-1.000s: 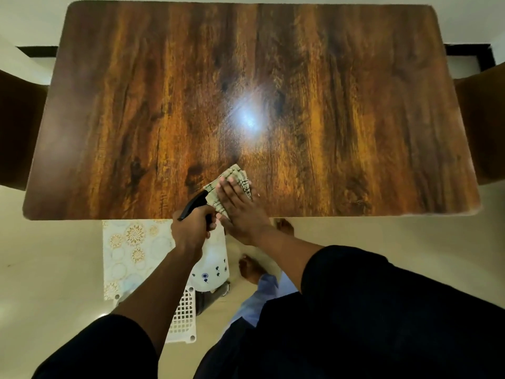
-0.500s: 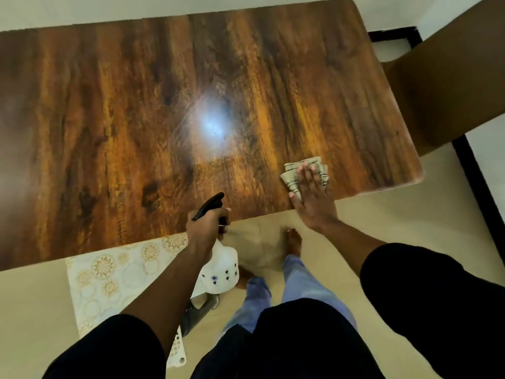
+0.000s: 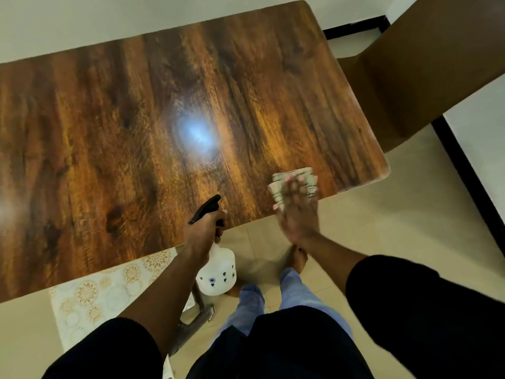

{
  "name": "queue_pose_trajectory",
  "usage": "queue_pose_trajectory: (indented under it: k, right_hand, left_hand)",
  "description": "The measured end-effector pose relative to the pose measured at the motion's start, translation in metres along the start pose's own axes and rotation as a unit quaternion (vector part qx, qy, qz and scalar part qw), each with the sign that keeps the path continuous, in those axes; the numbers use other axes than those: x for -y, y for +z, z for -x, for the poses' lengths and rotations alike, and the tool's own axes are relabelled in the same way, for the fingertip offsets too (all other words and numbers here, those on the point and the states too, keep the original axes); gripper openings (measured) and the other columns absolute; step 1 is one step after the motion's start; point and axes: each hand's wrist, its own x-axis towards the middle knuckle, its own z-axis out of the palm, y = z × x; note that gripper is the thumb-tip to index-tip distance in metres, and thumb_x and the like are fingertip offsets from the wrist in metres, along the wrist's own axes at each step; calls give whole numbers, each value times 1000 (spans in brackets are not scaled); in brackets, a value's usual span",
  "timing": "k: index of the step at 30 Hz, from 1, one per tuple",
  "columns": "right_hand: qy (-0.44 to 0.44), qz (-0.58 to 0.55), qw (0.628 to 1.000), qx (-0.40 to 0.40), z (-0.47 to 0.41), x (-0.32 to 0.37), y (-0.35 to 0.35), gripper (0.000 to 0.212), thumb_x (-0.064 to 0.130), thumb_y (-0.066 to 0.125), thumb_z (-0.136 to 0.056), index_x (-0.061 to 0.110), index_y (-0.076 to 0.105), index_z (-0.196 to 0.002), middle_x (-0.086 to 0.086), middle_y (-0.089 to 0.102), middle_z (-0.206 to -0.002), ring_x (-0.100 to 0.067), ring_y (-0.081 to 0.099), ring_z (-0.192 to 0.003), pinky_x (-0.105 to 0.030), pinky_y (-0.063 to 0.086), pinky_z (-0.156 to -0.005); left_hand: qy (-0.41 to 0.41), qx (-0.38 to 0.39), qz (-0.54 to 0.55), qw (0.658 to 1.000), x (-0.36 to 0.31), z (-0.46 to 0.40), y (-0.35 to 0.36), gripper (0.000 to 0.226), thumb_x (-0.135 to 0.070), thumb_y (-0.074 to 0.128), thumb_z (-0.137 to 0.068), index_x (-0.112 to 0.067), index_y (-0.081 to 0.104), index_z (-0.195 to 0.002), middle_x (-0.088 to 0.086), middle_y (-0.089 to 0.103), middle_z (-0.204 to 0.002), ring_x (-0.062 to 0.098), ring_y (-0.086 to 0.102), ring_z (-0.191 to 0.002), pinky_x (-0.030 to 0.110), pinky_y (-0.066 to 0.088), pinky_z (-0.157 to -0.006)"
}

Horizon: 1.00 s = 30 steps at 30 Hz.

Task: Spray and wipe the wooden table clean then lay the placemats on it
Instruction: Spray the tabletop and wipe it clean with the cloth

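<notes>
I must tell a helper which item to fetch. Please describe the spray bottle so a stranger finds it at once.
Start at the wooden table and go to its near edge. There the left hand grips the spray bottle, hanging just off the edge. Its black trigger and white body with small dark marks set it apart.

A folded cloth [image 3: 296, 181] lies on the table [image 3: 164, 119] near its near right corner, under the right hand [image 3: 297, 212]. Left of it, at the table's near edge, the left hand [image 3: 203, 231] holds a spray bottle [image 3: 217, 272]. A placemat [image 3: 103, 296] lies below that edge, further left; a chair [image 3: 426, 64] stands beyond the table's right end.
</notes>
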Motion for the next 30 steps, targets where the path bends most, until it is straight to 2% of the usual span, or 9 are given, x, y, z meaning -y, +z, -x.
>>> queue_pose_trajectory:
  k: [4, 7, 10, 13, 18, 23, 27, 28, 30]
  right_hand:
    - [-178, -9, 984, 23, 22, 37, 11, 74, 51, 22, -106, 16, 3, -168, -6, -8, -175, -26, -13, -161, -60, 1, -127]
    - [-227, 4, 973, 29, 22, 33, 12, 73, 48, 26, -106, 17, 5, -168, -2, -6, -176, -21, -12, -161, -57, 2, -128]
    - [-245, 10, 969, 32, 15, 0, 7, 72, 49, 26, -106, 18, 6, -168, -1, -2, -176, -20, -9, -162, -55, 1, -129]
    - [-186, -3, 982, 22, 9, -48, -4, 74, 51, 26, -105, 16, 7, -168, -3, -2, -176, -21, -8, -162, -59, 7, -127]
    - [-59, -9, 998, 16, -5, -149, -30, 76, 56, 16, -104, 18, 0, -168, -4, -8, -175, -22, -15, -161, -54, -4, -128]
    - [73, -8, 997, 0, -21, -232, -59, 79, 59, 7, -100, 17, -6, -166, -7, -7, -175, -22, -16, -160, -56, 2, -127]
    - [109, -23, 994, 8, -27, -247, -66, 84, 60, 4, -98, 13, -6, -166, -12, -6, -175, -27, -10, -162, -55, 1, -128]
    - [112, -26, 993, 3, -27, -243, -64, 84, 60, 5, -99, 11, -4, -166, -14, -5, -175, -28, -9, -162, -55, 2, -128]
    - [108, -28, 994, -5, -24, -227, -60, 82, 57, 10, -101, 9, -2, -167, -14, -3, -175, -29, -9, -161, -55, 2, -128]
  left_hand:
    - [12, 6, -10, 1000, -9, 4, 23, 19, -4, 71, -89, -20, 79, -88, 10, 64, -66, 17, 47, -47, 30, 37, -49]
    - [25, 16, -28, 999, -10, 5, 45, 34, 0, 69, -87, -30, 80, -75, 13, 64, -64, 20, 45, -47, 31, 36, -46]
    - [13, 38, -31, 999, -9, 7, 71, 24, -2, 69, -87, -23, 82, -84, 14, 67, -67, 23, 46, -53, 30, 37, -44]
    - [-7, 49, -26, 998, -9, 11, 98, 34, -5, 71, -87, -34, 81, -71, 13, 67, -72, 18, 45, -52, 31, 36, -47]
    - [-6, 54, -54, 997, -7, 9, 139, 3, -10, 76, -86, -12, 78, -86, 12, 69, -71, 18, 49, -53, 30, 38, -48]
    - [-14, 72, -76, 994, -10, 11, 170, 8, -8, 71, -89, -12, 76, -84, 8, 68, -68, 16, 48, -52, 30, 38, -49]
    - [-3, 72, -73, 995, -12, 10, 188, 6, -9, 73, -87, -7, 76, -82, 17, 64, -72, 19, 46, -51, 30, 37, -49]
    - [1, 76, -75, 994, -12, 10, 191, 6, -10, 74, -85, -7, 78, -87, 18, 65, -74, 19, 46, -52, 31, 38, -50]
    - [6, 88, -79, 993, -13, 12, 198, 27, -13, 74, -85, -10, 80, -111, 18, 66, -76, 19, 46, -53, 30, 39, -49]
